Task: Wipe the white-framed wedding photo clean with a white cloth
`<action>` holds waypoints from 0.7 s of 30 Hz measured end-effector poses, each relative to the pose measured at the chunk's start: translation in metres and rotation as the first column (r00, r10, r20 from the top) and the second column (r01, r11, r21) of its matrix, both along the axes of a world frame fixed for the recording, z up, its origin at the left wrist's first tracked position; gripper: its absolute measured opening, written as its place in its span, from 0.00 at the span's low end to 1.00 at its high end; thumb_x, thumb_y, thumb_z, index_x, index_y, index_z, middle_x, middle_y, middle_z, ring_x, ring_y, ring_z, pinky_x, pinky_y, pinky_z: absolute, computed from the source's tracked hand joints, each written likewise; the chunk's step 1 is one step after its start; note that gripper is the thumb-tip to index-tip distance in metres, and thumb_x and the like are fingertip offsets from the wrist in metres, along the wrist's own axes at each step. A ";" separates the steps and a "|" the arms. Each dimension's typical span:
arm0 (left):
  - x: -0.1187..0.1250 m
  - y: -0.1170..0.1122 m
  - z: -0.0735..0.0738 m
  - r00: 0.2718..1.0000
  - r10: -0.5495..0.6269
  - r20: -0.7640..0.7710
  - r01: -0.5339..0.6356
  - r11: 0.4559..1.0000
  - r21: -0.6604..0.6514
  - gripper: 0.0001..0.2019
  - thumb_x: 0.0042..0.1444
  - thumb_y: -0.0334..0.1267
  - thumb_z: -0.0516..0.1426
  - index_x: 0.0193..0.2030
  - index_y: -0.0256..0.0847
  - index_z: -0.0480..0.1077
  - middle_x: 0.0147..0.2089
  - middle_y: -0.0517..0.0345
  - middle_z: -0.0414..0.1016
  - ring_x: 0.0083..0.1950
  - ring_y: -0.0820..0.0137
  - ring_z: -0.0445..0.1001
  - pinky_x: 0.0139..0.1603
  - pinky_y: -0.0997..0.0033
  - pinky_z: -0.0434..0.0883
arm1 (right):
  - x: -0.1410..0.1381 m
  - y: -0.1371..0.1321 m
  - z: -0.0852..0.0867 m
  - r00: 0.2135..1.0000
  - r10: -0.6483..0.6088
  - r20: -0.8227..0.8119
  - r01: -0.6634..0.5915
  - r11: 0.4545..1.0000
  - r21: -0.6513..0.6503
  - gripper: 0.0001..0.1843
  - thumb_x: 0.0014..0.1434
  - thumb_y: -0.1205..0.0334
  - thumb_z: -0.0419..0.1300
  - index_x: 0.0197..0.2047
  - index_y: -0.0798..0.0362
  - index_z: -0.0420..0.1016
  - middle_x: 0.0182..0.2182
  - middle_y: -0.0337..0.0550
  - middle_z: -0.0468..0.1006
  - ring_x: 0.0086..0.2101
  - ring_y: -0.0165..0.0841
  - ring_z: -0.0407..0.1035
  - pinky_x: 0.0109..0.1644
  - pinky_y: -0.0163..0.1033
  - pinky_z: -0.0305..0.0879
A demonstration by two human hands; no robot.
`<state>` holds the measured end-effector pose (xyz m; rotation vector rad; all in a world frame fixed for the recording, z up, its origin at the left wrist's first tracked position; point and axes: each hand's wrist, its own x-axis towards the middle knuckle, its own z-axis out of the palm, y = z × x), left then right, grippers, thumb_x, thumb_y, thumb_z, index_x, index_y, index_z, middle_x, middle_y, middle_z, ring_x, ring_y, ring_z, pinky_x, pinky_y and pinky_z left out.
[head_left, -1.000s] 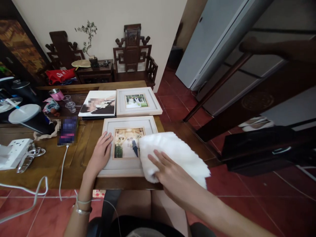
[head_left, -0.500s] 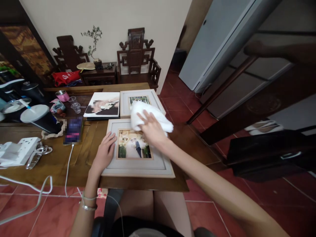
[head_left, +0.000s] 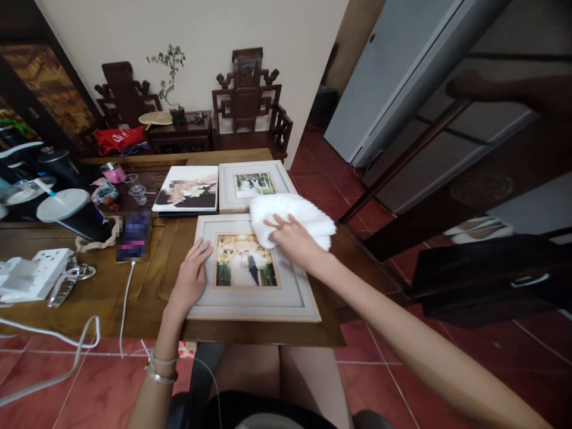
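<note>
A pale picture frame [head_left: 259,307] with a wedding photo lies flat near the table's front edge. My left hand [head_left: 193,274] rests along its left side, fingers stretched over the border. My right hand [head_left: 292,238] presses on a folded, fluffy white towel [head_left: 308,208], with the fingers spread over it and the fingertips partly sunk in its pile. The towel covers the frame's upper right corner and juts past its right side. Behind lies a second picture frame [head_left: 227,187], its lower right part hidden by the towel.
Left of the rear frame lies a photo album [head_left: 192,193]. A phone [head_left: 133,238] on a cable, a lidded dark cup [head_left: 74,211] and a white power strip [head_left: 38,280] stand further left. Wooden chairs [head_left: 248,95] stand by the wall.
My right hand has slid the towel rightward and slightly nearer to me, uncovering more of the rear frame's photo. My left hand stays at the front frame's left side.
</note>
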<state>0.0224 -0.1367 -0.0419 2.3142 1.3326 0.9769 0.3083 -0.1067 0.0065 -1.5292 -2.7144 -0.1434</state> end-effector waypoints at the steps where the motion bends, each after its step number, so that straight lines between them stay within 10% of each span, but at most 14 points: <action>1: 0.000 0.000 -0.001 1.000 0.000 0.002 0.000 1.000 0.002 0.21 0.61 0.27 0.45 0.57 0.39 0.70 0.61 0.47 0.70 0.69 0.62 0.59 0.68 0.47 0.59 | 0.009 -0.008 0.003 1.000 -0.004 -0.002 0.004 1.000 -0.007 0.20 0.47 0.83 0.53 0.37 0.56 0.80 0.59 0.54 0.69 0.63 0.48 0.54 0.63 0.60 0.51; 8: 0.001 0.000 -0.002 0.999 0.005 0.032 -0.005 1.000 0.012 0.21 0.61 0.26 0.45 0.56 0.38 0.70 0.61 0.46 0.70 0.68 0.62 0.60 0.68 0.48 0.59 | 0.012 -0.103 0.014 0.974 0.121 -0.191 -0.161 0.965 -0.209 0.20 0.42 0.81 0.54 0.33 0.52 0.80 0.58 0.47 0.71 0.61 0.45 0.58 0.67 0.56 0.48; 12: 0.001 0.001 -0.005 0.998 -0.011 0.055 0.011 1.000 0.016 0.21 0.61 0.26 0.46 0.56 0.38 0.71 0.61 0.46 0.70 0.68 0.60 0.59 0.68 0.47 0.58 | 0.020 -0.133 0.048 0.938 0.122 -0.324 -0.245 0.895 -0.373 0.26 0.44 0.82 0.50 0.40 0.51 0.79 0.59 0.44 0.70 0.60 0.39 0.60 0.61 0.44 0.62; 17: 0.000 0.003 -0.009 0.999 -0.014 0.038 0.013 1.000 0.012 0.22 0.60 0.25 0.46 0.57 0.39 0.71 0.61 0.47 0.70 0.69 0.61 0.58 0.68 0.46 0.59 | 0.020 -0.089 0.082 0.968 0.008 -0.249 -0.035 0.994 -0.106 0.24 0.48 0.82 0.49 0.42 0.55 0.79 0.58 0.50 0.71 0.57 0.45 0.66 0.60 0.51 0.65; 21: -0.001 0.003 -0.008 1.000 -0.010 0.006 0.009 1.000 0.020 0.22 0.59 0.24 0.45 0.56 0.37 0.71 0.61 0.46 0.70 0.69 0.60 0.59 0.67 0.46 0.60 | -0.003 -0.033 0.057 0.998 0.008 -0.057 -0.001 0.994 0.112 0.22 0.50 0.84 0.51 0.40 0.58 0.80 0.62 0.56 0.64 0.62 0.50 0.56 0.64 0.57 0.57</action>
